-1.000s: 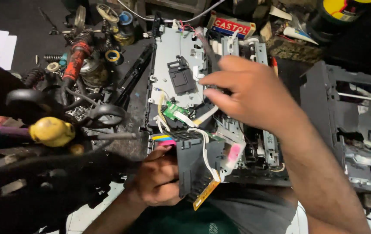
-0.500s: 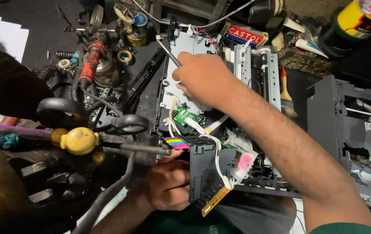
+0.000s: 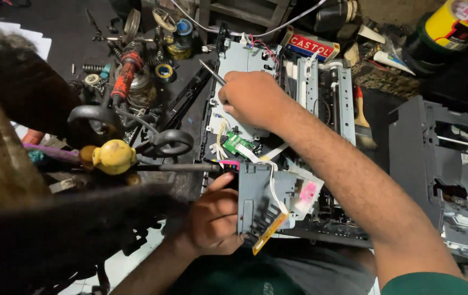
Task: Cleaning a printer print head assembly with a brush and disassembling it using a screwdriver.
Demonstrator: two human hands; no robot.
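Yellow-knobbed tool (image 3: 113, 155) and scissors (image 3: 135, 131) lie far left on the cluttered tabletop (image 3: 81, 33). Left hand (image 3: 212, 221) grips the grey carriage block (image 3: 261, 196) at the near edge of the stripped printer chassis (image 3: 321, 98), centre, wires exposed. Right hand (image 3: 250, 98) clenches a screwdriver (image 3: 212, 72) on its metal plate. Grey casing (image 3: 442, 164) sits right.

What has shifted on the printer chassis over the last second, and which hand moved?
The right hand moved from the middle of the metal chassis plate up toward its top left corner and now holds a thin metal tool against that edge. The left hand kept its grip on the grey plastic module at the near end; the green circuit board stayed put.
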